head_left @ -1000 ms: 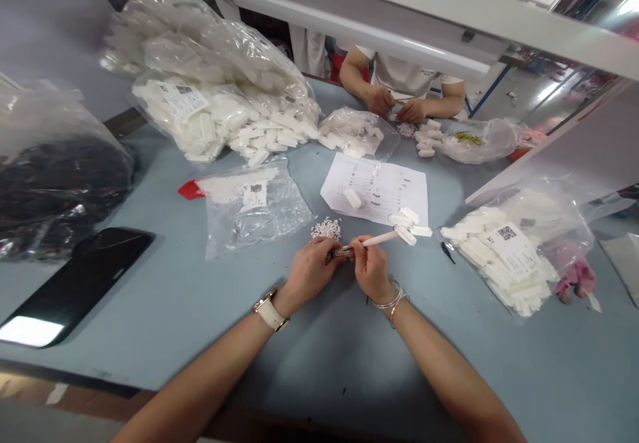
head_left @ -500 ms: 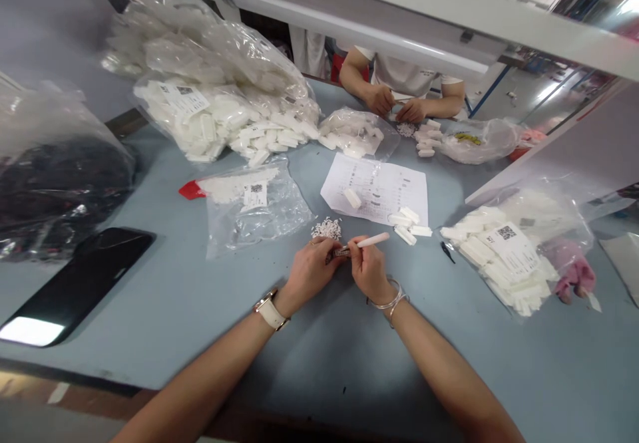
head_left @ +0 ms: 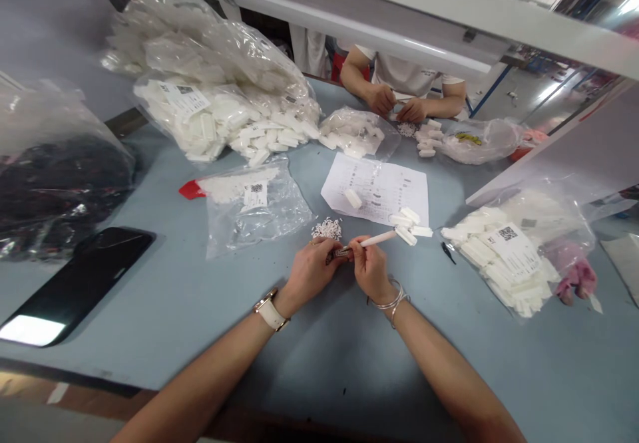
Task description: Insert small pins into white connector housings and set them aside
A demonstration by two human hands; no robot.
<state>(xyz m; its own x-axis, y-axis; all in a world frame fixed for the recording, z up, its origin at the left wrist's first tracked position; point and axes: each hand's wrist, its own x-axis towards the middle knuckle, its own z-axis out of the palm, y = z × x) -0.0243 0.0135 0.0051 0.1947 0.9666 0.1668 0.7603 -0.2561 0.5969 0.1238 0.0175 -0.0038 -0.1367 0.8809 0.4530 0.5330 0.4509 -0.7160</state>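
My left hand [head_left: 310, 271] is closed on a small dark strip-like piece [head_left: 340, 253], mostly hidden by the fingers. Close beside it, my right hand [head_left: 370, 270] pinches a pale pen-like tool [head_left: 380, 238], its back end pointing right toward several white blocks [head_left: 405, 235]. Just beyond my left fingers lies a pile of tiny white parts [head_left: 327, 229]. A printed sheet [head_left: 389, 187] with one white block [head_left: 353, 198] on it lies farther back.
Clear bag with white powdery parts [head_left: 239, 187] lies left of the sheet, large bags of white pieces [head_left: 200, 124] behind. A black phone-shaped object [head_left: 80, 283] is at left, another filled bag [head_left: 509, 257] at right. Across the table [head_left: 224, 336], a person's hands [head_left: 394, 102] work.
The pale tool in my right hand has tilted lower, its back end now reaching farther right to the white blocks. My left hand has barely moved.
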